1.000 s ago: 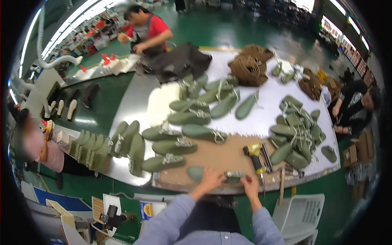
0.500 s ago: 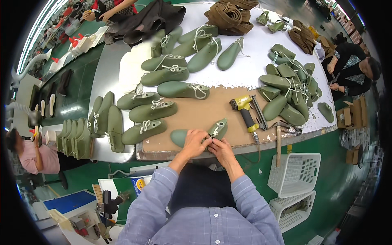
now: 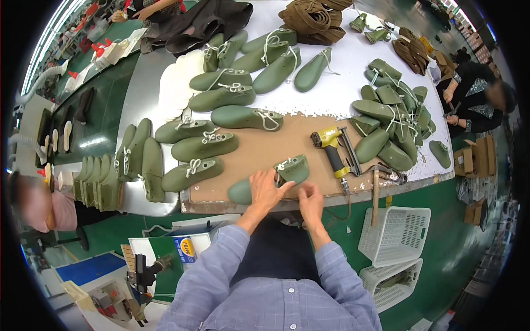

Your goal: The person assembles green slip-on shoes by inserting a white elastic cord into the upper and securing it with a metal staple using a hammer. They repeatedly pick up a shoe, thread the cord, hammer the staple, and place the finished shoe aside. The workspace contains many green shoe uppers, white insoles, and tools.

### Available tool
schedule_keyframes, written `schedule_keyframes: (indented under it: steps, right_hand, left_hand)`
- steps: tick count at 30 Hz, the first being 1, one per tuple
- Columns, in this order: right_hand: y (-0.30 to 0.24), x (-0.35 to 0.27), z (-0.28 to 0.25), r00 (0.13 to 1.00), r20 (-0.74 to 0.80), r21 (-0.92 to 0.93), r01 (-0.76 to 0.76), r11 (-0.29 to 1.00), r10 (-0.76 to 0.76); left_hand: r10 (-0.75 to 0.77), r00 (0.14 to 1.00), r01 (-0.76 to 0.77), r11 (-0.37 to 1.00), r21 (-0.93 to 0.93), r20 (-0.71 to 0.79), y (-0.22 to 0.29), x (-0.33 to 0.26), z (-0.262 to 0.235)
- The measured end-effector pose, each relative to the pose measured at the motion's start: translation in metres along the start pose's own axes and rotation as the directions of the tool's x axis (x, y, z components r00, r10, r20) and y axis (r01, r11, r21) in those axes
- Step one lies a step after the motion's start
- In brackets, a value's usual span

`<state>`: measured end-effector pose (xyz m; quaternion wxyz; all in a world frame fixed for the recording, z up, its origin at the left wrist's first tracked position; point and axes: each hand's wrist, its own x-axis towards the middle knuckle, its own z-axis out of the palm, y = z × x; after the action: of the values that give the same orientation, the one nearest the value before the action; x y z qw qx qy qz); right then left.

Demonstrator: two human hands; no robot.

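Observation:
A green shoe last (image 3: 239, 192) with white cord at its heel end lies at the table's front edge. My left hand (image 3: 266, 190) grips it across the middle, thumb pointing toward the heel part and fingers over the top. Just right of the last and apart from it is my right hand (image 3: 311, 203), its fingers curled together; whatever they may hold is hidden. A yellow and black air stapler (image 3: 333, 151) with a hose rests on the brown board (image 3: 259, 151) to the right. Beside it lies a hammer (image 3: 376, 190).
Several corded green lasts (image 3: 204, 144) stand at the left; a heap of them (image 3: 389, 116) is at the right. Brown material (image 3: 312, 22) and dark pieces (image 3: 201, 25) lie at the back. White crates (image 3: 395, 237) stand below the table. Co-workers (image 3: 477, 96) are at both sides.
My right hand has left the last and moved right. My left hand now spreads over the last, whose heel end sits slightly higher and turned in view.

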<state>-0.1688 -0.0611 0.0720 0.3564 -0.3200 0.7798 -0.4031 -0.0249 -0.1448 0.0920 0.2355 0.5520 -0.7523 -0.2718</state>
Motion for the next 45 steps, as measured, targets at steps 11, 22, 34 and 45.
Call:
schedule_keyframes:
  steps: [11,22,34,45]
  right_hand:
    - [-0.052,0.062,-0.039,0.733,0.464,-0.129,0.612,0.781,-0.498]
    - [-0.094,0.053,-0.025,0.549,0.62,-0.322,0.829,0.456,-0.56]
    - [-0.046,0.031,-0.032,0.733,0.617,-0.138,0.461,0.877,-0.288]
    - [-0.046,0.05,-0.039,0.784,0.584,-0.047,0.291,0.956,-0.21]
  left_hand:
    - [0.048,0.995,-0.059,0.988,-0.145,-0.082,-0.013,-0.005,0.002]
    - [0.157,0.987,-0.152,0.976,-0.156,0.02,-0.024,-0.004,-0.006]
    - [0.341,0.927,-0.303,0.926,-0.227,0.154,-0.047,-0.012,-0.019]
    - [0.2,0.862,-0.132,0.976,-0.176,0.467,-0.05,0.012,-0.039]
